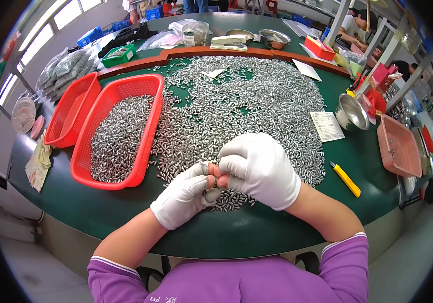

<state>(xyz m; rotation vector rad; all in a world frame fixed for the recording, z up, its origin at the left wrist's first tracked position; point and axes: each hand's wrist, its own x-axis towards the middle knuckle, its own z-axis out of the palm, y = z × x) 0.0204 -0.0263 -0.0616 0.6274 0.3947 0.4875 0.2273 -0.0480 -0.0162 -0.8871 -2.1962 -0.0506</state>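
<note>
A wide heap of small silver metal pieces point(236, 101) covers the green table point(363, 166). My left hand point(183, 194) and my right hand point(259, 166), both in white gloves with bare fingertips, meet at the heap's near edge. Their fingertips pinch together on a small metal piece point(215, 178) between them, mostly hidden by the fingers. A red basket point(153, 113) left of the heap holds many of the same silver pieces.
A second, empty red basket point(70, 108) lies further left. A yellow utility knife point(346, 179), a printed slip point(327, 126), a steel bowl point(351, 112) and a pink tray point(397, 146) are to the right. Staplers, bags and bins sit at the back, with people beyond.
</note>
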